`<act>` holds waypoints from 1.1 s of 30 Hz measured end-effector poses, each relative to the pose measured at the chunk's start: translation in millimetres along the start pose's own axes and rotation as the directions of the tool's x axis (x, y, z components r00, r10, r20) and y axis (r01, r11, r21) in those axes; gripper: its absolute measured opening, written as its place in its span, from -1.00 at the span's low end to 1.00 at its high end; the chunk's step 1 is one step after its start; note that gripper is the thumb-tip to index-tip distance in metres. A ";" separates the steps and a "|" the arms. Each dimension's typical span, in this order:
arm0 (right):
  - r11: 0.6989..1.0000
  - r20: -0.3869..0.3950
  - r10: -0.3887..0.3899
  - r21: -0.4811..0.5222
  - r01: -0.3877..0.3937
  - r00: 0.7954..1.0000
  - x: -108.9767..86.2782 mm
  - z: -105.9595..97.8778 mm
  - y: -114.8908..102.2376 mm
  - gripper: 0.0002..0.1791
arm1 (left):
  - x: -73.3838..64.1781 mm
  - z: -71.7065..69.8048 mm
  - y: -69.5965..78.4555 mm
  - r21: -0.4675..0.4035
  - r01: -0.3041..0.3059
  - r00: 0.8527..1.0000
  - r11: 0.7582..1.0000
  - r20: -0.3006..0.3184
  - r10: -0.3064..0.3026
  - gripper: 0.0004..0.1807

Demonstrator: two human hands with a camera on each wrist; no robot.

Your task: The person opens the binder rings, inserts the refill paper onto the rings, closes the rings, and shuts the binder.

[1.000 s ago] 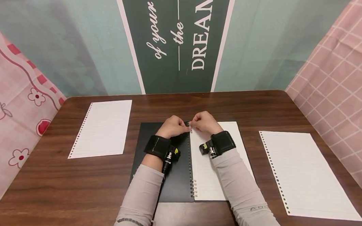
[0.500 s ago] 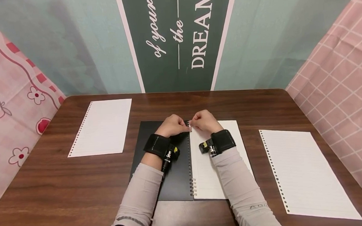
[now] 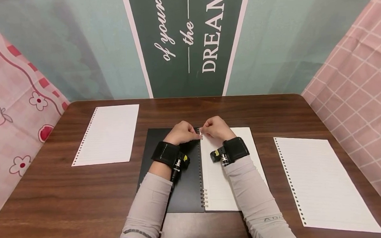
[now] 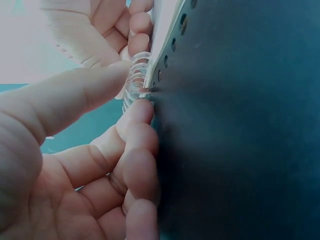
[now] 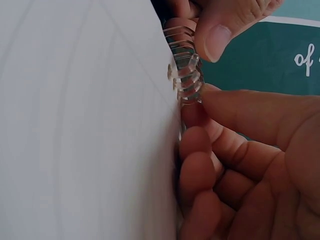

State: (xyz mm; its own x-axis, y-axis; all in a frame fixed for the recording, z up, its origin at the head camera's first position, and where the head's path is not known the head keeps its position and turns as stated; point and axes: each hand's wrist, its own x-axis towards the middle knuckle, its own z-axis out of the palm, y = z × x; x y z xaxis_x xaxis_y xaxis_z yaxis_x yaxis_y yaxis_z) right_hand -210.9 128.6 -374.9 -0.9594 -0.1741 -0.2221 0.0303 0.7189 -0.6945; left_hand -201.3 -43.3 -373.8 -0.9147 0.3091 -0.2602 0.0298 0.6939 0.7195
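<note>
An open notebook with a black cover (image 3: pixel 188 194) on the left and lined white pages (image 3: pixel 218 189) on the right lies in the middle of the table. At the far end of its spine, my left hand (image 3: pixel 180 133) and my right hand (image 3: pixel 217 129) work close together. Clear plastic binding rings (image 4: pixel 137 75) are pinched between the left thumb and fingers in the left wrist view. From the other side, the right thumb and fingertips pinch the same binding strip (image 5: pixel 189 80). Some rings here look parted, though fingers hide part of them. More rings (image 3: pixel 204 198) show at the near end.
A loose lined sheet with punched holes (image 3: pixel 107 136) lies to the left on the brown table (image 3: pixel 53 209). Another punched sheet (image 3: pixel 326 183) lies to the right. Behind the table hangs a green printed cloth (image 3: pixel 188 83).
</note>
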 end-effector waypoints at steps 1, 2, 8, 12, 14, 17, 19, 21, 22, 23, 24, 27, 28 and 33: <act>1.000 0.000 0.000 -0.001 0.000 1.000 0.3 0.0 0.3 -0.78 | 0.1 -0.1 0.2 -0.001 0.000 1.000 1.000 0.002 0.000 -0.58; 1.000 -0.002 0.000 -0.002 0.000 1.000 0.3 -0.1 0.2 -0.78 | 0.2 -0.4 0.4 -0.001 0.000 1.000 1.000 0.003 0.000 -0.58; 1.000 -0.005 0.003 0.002 -0.003 1.000 1.0 0.4 2.0 -0.78 | -0.1 -2.0 1.1 0.009 -0.001 1.000 1.000 0.016 0.001 -0.59; 1.000 -0.002 -0.009 0.012 0.009 1.000 1.2 0.0 2.4 -0.79 | -0.1 -2.4 0.9 0.006 -0.002 1.000 1.000 0.020 0.002 -0.57; 1.000 -0.002 -0.017 0.012 0.017 1.000 1.4 -0.2 2.5 -0.80 | 0.0 -2.4 0.4 0.004 -0.006 1.000 1.000 0.020 0.006 -0.56; 1.000 -0.007 -0.021 0.009 0.022 1.000 1.3 -0.4 2.4 -0.80 | 0.1 -2.7 0.2 -0.001 -0.011 1.000 1.000 0.021 0.011 -0.54; 1.000 -0.007 -0.026 0.006 0.026 1.000 1.0 -0.6 2.5 -0.80 | 0.0 -3.1 0.2 -0.002 -0.012 1.000 1.000 0.023 0.012 -0.53; 1.000 -0.006 -0.027 0.007 0.027 1.000 0.7 -0.7 2.4 -0.80 | -0.4 -3.5 0.4 -0.004 -0.009 1.000 1.000 0.027 0.009 -0.51; 1.000 -0.006 -0.028 0.007 0.028 1.000 0.6 -0.8 2.4 -0.80 | -0.6 -3.7 0.4 -0.003 -0.007 1.000 1.000 0.028 0.007 -0.51; 1.000 -0.004 -0.028 0.007 0.028 1.000 0.4 -0.8 2.3 -0.80 | -0.7 -3.8 0.4 -0.001 -0.005 1.000 1.000 0.029 0.005 -0.50; 1.000 -0.003 -0.027 0.008 0.027 1.000 0.3 -0.9 2.2 -0.79 | -0.8 -3.9 0.3 0.000 -0.003 1.000 1.000 0.030 0.003 -0.50; 1.000 -0.006 -0.017 0.009 0.017 1.000 0.3 -1.0 1.8 -0.79 | -0.4 -3.9 -0.5 0.005 -0.001 1.000 1.000 0.031 0.001 -0.49; 1.000 -0.008 -0.016 0.006 0.016 1.000 0.5 -1.1 1.6 -0.80 | -0.5 -4.1 -0.8 0.006 0.000 1.000 1.000 0.031 0.000 -0.50; 1.000 -0.008 -0.003 0.007 0.003 1.000 1.2 -0.9 1.0 -0.79 | -0.7 -4.8 -1.9 0.012 0.011 1.000 1.000 0.028 -0.011 -0.52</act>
State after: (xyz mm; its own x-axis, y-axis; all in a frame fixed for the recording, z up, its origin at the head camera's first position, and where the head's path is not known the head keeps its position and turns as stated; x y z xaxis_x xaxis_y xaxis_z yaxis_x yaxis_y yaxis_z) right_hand -212.3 129.7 -375.3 -0.9616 -0.1714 -0.2145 0.0289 0.7136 -0.7000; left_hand -202.6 -47.9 -371.8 -0.9032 0.3197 -0.2864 0.0248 0.7051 0.7087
